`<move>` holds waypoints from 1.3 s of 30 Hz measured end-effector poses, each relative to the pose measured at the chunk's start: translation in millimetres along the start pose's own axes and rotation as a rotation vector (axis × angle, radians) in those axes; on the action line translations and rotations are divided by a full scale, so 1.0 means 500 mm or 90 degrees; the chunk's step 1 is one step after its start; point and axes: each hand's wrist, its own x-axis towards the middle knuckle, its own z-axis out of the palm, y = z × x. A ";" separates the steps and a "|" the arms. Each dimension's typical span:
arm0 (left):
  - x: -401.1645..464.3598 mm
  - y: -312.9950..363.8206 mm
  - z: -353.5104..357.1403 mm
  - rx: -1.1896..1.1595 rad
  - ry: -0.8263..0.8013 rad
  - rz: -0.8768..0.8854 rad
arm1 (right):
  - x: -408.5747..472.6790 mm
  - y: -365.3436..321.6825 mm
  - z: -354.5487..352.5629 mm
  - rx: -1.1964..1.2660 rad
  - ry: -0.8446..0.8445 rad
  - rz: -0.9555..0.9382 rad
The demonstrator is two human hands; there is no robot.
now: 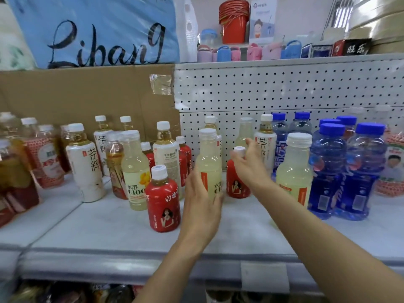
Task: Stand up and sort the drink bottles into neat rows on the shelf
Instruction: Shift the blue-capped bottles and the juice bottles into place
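Mixed drink bottles stand on the white shelf (109, 232). My left hand (202, 204) wraps round the lower part of a pale yellow lemon drink bottle (208, 162) at the shelf's middle. My right hand (249, 165) pinches the white cap of a small red tea bottle (235, 184) just to the right of it. Another small red bottle (162, 200) stands in front on the left, next to a second yellow lemon bottle (135, 171). A third lemon bottle (295, 169) stands beside several blue bottles (349, 171) on the right.
White-labelled tea bottles (85, 162) and amber tea bottles crowd the left. A cardboard sheet (87, 95) and a pegboard panel (284, 88) back the shelf. A blue bag (98, 31), red buckets (234, 20) and small cups sit above. The shelf's front strip is bare.
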 end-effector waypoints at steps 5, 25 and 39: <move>-0.030 -0.045 -0.077 0.150 0.184 0.225 | 0.057 0.035 0.051 0.034 0.021 0.108; -0.007 -0.126 -0.185 -0.083 -0.012 -0.131 | -0.176 0.003 0.023 0.096 -0.058 -0.098; -0.004 -0.210 -0.326 -0.019 0.109 -0.159 | -0.192 -0.091 0.244 0.184 -0.204 -0.149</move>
